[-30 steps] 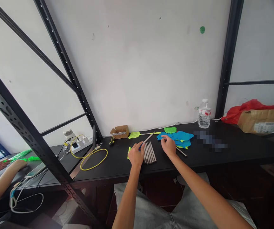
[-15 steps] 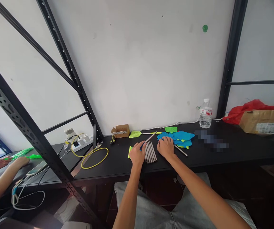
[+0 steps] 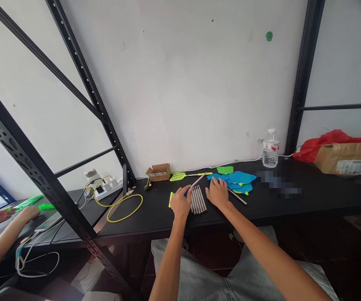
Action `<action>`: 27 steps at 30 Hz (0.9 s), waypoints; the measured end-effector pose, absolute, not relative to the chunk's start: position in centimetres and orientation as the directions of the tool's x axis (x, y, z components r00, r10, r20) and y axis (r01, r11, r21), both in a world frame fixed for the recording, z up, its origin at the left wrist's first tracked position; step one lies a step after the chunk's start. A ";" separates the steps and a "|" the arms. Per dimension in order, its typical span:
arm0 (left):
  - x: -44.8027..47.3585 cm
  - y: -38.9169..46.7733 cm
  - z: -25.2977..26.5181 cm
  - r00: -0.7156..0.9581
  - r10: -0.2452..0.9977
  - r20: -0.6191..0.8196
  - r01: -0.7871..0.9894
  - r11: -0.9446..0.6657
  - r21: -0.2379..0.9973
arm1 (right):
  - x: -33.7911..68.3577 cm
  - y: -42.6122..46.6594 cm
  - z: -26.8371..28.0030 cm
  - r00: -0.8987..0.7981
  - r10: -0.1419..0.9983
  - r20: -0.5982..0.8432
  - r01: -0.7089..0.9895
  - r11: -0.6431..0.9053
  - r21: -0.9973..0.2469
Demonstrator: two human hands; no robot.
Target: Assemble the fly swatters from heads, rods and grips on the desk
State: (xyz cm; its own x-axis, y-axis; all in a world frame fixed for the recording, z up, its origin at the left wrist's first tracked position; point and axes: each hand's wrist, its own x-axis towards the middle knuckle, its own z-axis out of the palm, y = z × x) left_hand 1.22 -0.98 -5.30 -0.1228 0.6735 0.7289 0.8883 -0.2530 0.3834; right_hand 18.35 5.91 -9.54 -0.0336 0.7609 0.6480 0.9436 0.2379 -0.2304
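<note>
My left hand (image 3: 180, 203) is closed around a thin metal rod (image 3: 198, 179), which points up and to the right; a bit of blue shows by the fingers. Right beside it, several silver rods (image 3: 198, 200) lie in a row on the black table. My right hand (image 3: 218, 193) has its fingers spread at the near left edge of the blue fly swatter heads (image 3: 241, 178), and I see nothing gripped in it. Another silver rod (image 3: 237, 196) sticks out to the right of that hand. A yellow-green handle (image 3: 170, 200) lies partly behind my left hand.
A yellow-green fly swatter (image 3: 177, 176), a green swatter head (image 3: 225, 170) and a small open cardboard box (image 3: 159, 172) stand along the wall. Further right are a water bottle (image 3: 270, 149) and a carton (image 3: 348, 158). A yellow cable (image 3: 124, 220) loops left. A co-worker's hands (image 3: 26, 214) handle green pieces.
My right hand has shifted slightly left and its fingers have spread, so more of the blue swatter head shows. The left hand with the rod stays almost where it was.
</note>
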 end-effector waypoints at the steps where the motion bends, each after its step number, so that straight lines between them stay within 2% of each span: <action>1: 1.2 -1.0 -5.3 -0.124 0.676 0.727 0.886 -0.254 0.388 | 18.3 5.7 -9.3 -0.016 0.729 0.684 0.937 0.251 -0.245; 5: 1.3 -1.1 -5.2 -0.131 0.677 0.724 0.883 -0.252 0.396 | 18.5 4.7 -7.8 0.064 0.634 0.770 0.901 0.296 -0.318; 10: 1.2 -1.1 -5.2 -0.131 0.670 0.730 0.876 -0.266 0.402 | 19.1 3.7 -6.3 0.070 0.584 0.809 0.860 0.375 -0.346; 19: 1.2 -1.1 -5.2 -0.151 0.673 0.724 0.867 -0.260 0.424 | 19.2 4.0 -6.7 0.085 0.617 0.782 0.734 0.492 -0.468; 27: 1.3 -1.2 -5.0 -0.158 0.690 0.707 0.860 -0.255 0.442 | 19.8 4.9 -7.1 0.148 0.632 0.761 0.528 0.600 -0.601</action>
